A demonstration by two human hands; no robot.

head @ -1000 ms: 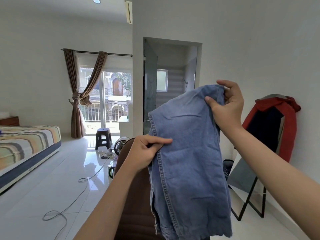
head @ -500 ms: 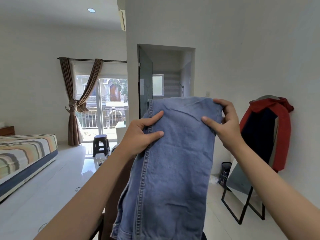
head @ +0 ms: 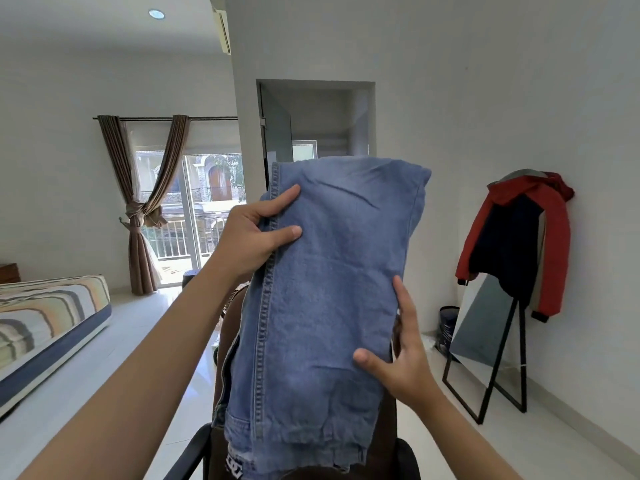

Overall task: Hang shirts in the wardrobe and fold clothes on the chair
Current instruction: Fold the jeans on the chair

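Light blue denim jeans (head: 329, 306), folded over, hang in the air in front of me. My left hand (head: 252, 233) grips their upper left edge at the stitched seam, thumb and forefinger on the front. My right hand (head: 401, 351) holds the right edge lower down, thumb on the front and fingers along the side and behind. Below the jeans shows the brown chair (head: 232, 327) with black armrests; more clothing lies on its seat, mostly hidden.
A striped mattress (head: 45, 317) lies at the left on the white floor. A standing mirror (head: 485, 327) with a red and navy jacket (head: 519, 237) draped over it leans on the right wall. Straight ahead stand a doorway (head: 315, 123) and a curtained balcony door (head: 194, 209).
My right hand has let go of the top right corner and slid down to the lower right edge. The jeans have risen slightly and hang flatter; my left hand keeps its hold.
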